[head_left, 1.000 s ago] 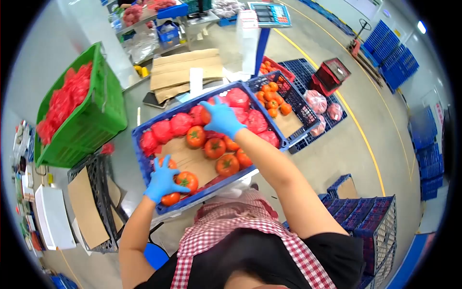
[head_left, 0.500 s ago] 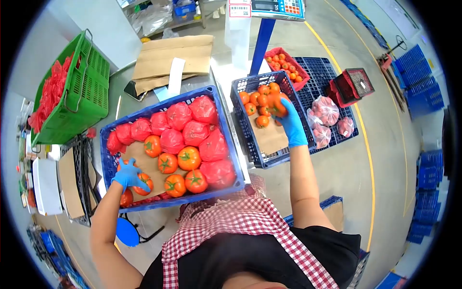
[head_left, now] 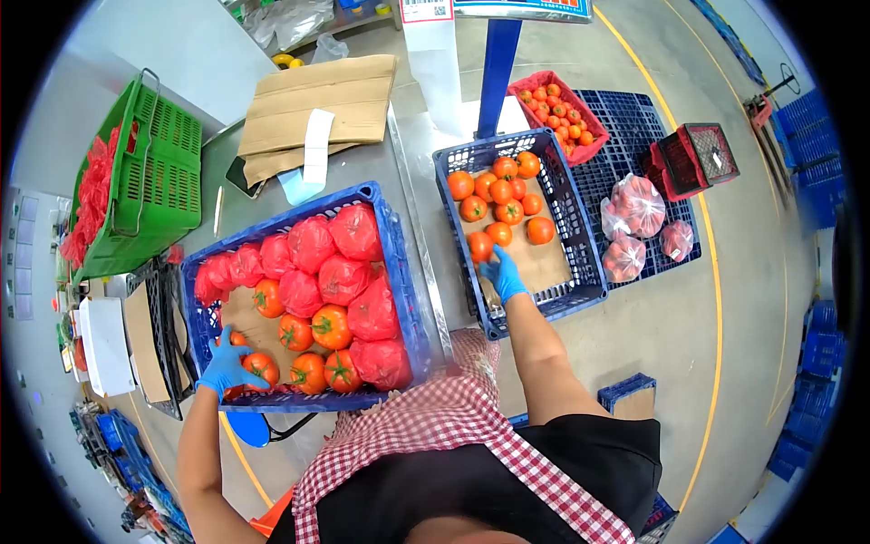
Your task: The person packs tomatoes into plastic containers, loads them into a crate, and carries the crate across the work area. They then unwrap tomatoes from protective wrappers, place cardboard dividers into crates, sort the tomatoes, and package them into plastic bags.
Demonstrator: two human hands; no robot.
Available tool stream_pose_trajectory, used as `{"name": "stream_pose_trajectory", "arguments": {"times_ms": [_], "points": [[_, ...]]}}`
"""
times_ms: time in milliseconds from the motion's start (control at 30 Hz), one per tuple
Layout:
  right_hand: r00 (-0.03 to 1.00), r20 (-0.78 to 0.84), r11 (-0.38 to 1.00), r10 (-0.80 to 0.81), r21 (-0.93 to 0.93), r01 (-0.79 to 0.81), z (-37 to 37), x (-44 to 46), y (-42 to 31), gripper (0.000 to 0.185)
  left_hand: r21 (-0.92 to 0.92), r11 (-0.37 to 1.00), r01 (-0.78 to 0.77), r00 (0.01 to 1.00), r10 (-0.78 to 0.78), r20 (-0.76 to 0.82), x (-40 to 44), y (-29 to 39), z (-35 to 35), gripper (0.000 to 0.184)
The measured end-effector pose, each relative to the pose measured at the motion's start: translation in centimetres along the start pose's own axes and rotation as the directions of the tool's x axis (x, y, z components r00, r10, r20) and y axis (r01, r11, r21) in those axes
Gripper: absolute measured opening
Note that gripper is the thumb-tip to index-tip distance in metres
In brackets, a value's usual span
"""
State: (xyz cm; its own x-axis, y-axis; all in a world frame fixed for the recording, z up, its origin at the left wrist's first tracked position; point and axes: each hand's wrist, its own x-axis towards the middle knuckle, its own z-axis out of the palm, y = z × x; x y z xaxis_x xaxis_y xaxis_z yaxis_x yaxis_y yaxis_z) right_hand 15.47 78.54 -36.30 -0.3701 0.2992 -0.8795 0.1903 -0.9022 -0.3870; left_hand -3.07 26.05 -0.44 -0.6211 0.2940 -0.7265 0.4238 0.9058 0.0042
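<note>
My left hand [head_left: 231,364], in a blue glove, lies with its fingers spread over tomatoes at the left end of a blue crate [head_left: 299,403]. One loose tomato [head_left: 262,370] is against its thumb side. Bare tomatoes and red-bagged bundles [head_left: 344,278] share that crate, on a cardboard liner. My right hand [head_left: 504,274], also gloved, is low inside a second, dark blue crate [head_left: 584,295]. Its fingers are apart, close to the lowest tomato [head_left: 480,247]; whether they touch is unclear. Several more tomatoes [head_left: 509,212] sit above it.
A blue scale post [head_left: 497,77] rises behind the right crate. Folded cardboard [head_left: 317,104] and a phone [head_left: 243,178] lie behind the left crate. A green crate [head_left: 154,172] holds red bags. At right, a pallet [head_left: 675,245] carries bagged tomatoes [head_left: 637,207].
My right hand has moved down and left within the right crate and let go of its tomato. A tomato now shows beside its fingers. My left hand remains on the tomatoes. The view has shifted.
</note>
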Motion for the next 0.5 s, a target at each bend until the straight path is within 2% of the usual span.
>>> {"name": "stream_pose_trajectory", "arguments": {"times_ms": [33,100,133,200,267,300,400,433,500], "points": [[0.996,0.006,0.995,-0.089,-0.041,0.089,-0.1,-0.6,0.0,0.038,0.041,0.998,-0.043,0.999,0.043,0.003,-0.2,0.4,-0.4,0.086],[0.963,0.033,0.954,-0.267,-0.129,0.269,-0.5,-2.0,-0.2,0.033,0.183,0.983,-0.012,0.997,-0.003,0.080,-0.3,1.6,-0.4,0.090],[0.974,0.057,0.951,-0.220,-0.210,0.227,-0.9,-2.7,-0.3,0.027,0.258,0.966,-0.014,0.994,-0.015,0.110,0.0,1.8,-0.1,0.091],[0.953,0.069,0.906,-0.295,-0.296,0.302,-0.8,-3.7,-0.3,0.025,0.346,0.938,-0.005,0.982,-0.061,0.179,0.6,2.0,0.1,0.092],[0.897,0.081,0.828,-0.435,-0.356,0.434,0.0,-3.5,-0.9,0.028,0.356,0.931,-0.073,0.978,-0.003,0.208,1.6,0.8,0.8,0.091],[0.837,0.082,0.718,-0.542,-0.473,0.511,0.3,-2.5,-1.8,0.032,0.364,0.925,-0.106,0.974,0.023,0.225,1.9,0.5,1.1,0.091],[0.607,0.168,0.301,-0.777,-0.747,0.593,1.9,0.0,-5.5,0.048,0.337,0.941,-0.032,0.997,0.008,0.072,0.4,2.0,0.7,0.082],[0.528,0.219,0.153,-0.820,-0.806,0.572,3.1,-0.7,-7.2,0.056,0.211,0.977,-0.028,0.999,0.034,-0.026,0.2,1.6,1.2,0.080],[0.532,0.307,0.019,-0.789,-0.853,0.521,5.9,-2.4,-10.3,0.062,-0.045,0.997,-0.055,0.974,0.044,-0.223,-0.2,0.3,2.1,0.074]]}}
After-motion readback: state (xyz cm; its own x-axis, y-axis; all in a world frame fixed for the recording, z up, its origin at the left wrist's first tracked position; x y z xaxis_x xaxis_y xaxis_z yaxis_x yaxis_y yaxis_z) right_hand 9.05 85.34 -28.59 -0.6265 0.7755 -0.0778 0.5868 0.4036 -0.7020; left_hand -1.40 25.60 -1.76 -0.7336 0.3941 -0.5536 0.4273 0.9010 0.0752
